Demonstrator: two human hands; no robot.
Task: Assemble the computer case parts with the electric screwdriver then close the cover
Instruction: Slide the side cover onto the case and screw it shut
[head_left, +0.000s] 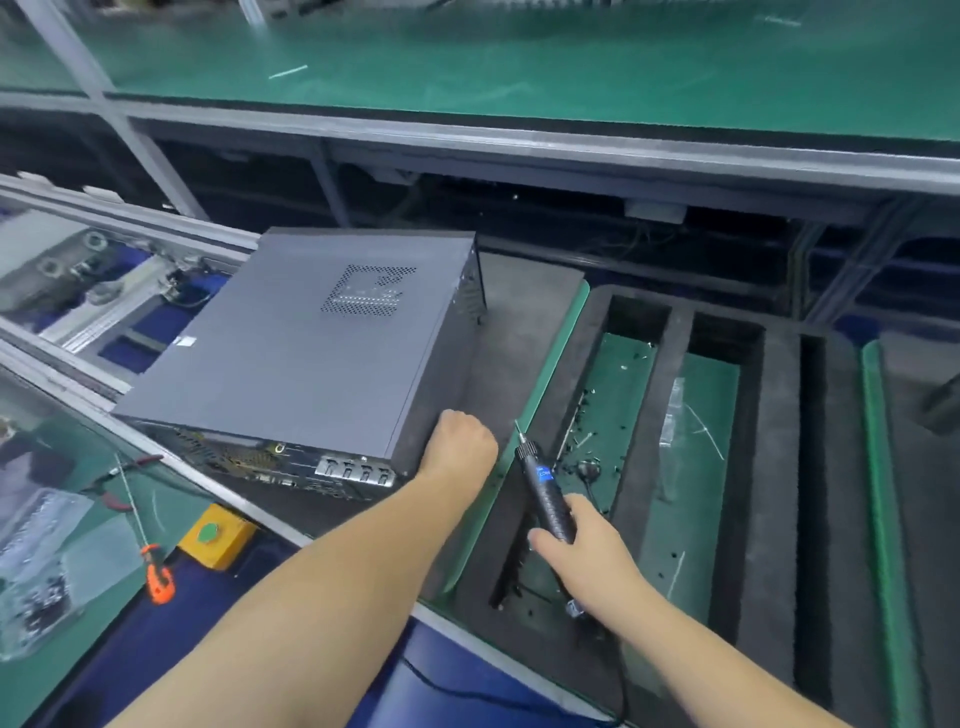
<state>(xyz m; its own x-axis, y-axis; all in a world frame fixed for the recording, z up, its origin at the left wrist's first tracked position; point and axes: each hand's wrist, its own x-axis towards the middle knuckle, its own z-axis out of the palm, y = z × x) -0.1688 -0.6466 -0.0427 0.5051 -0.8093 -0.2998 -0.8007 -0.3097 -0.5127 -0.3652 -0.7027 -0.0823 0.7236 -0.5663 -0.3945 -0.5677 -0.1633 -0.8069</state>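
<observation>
**Closed case on the foam mat, screwdriver in the right hand**

The grey computer case (306, 343) lies flat on a dark foam mat (519, 322) on the worktop, its cover on and the perforated vent patch (370, 290) facing up. The rear panel with its ports (311, 467) faces the person.

The left hand (460, 441) is at the near right corner of the case, knuckles up and fingers curled under; whether they hold the case edge cannot be told.

The right hand (582, 545) grips the black electric screwdriver (545, 493) round its barrel, bit pointing up and away, just right of the left hand. Its cord (618, 675) runs back toward the person.

Beside the mat sits a black foam tray (774, 415) with long slots; loose dark screws (592, 441) are scattered in the nearest slot, and a clear plastic bag (672, 415) lies in the next one.

At left, red-handled pliers (122, 480), an orange tool (158, 574) and a yellow box with a green button (215, 535) lie near the conveyor rail (78, 374).
</observation>
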